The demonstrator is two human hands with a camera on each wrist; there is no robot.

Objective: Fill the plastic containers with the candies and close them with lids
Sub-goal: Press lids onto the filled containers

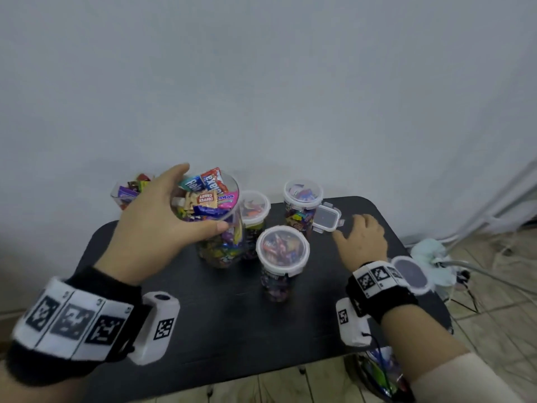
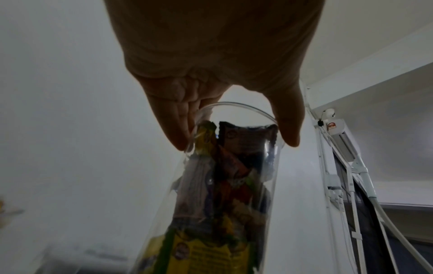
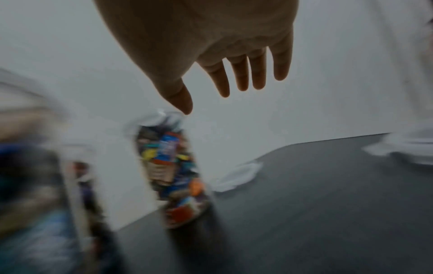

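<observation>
My left hand grips the rim of an open clear plastic container, fingers on the far side and thumb on the near side. It is heaped with wrapped candies. The left wrist view shows the same hold on the container. Three lidded containers of candies stand beside it: one behind, one at the back right, one in front. My right hand hovers open with straight fingers, just right of a squarish clip lid.
A clear tub of loose candies sits at the back left of the small black table. A round lid lies near the table's right edge. Cables and a pale cloth lie on the floor to the right. The wall is close behind.
</observation>
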